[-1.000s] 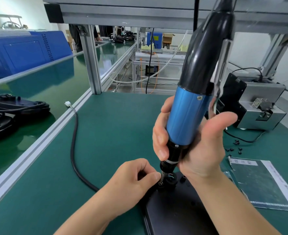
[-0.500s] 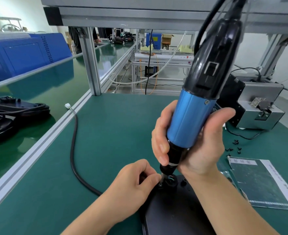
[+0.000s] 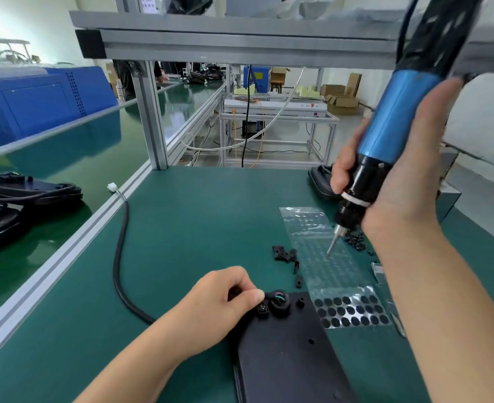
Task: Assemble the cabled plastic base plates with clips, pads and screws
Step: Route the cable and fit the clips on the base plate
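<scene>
A black plastic base plate lies on the green mat at the bottom centre, with a black cable running off its far-left corner. My left hand pinches the cable end and a small clip at that corner, beside a round boss with coloured wires. My right hand grips a blue-and-black electric screwdriver, lifted and tilted, its bit over a clear sheet of black round pads. Loose black clips and a small pile of screws lie beyond the plate.
An aluminium rail borders the mat on the left, with a conveyor carrying black cabled plates beyond it. A frame post stands at the back. A black part lies behind the screwdriver. A blue machine sits far left.
My right hand has lifted the screwdriver off the plate's corner and swung it up and to the right. The left hand stays pinched at the same corner.
</scene>
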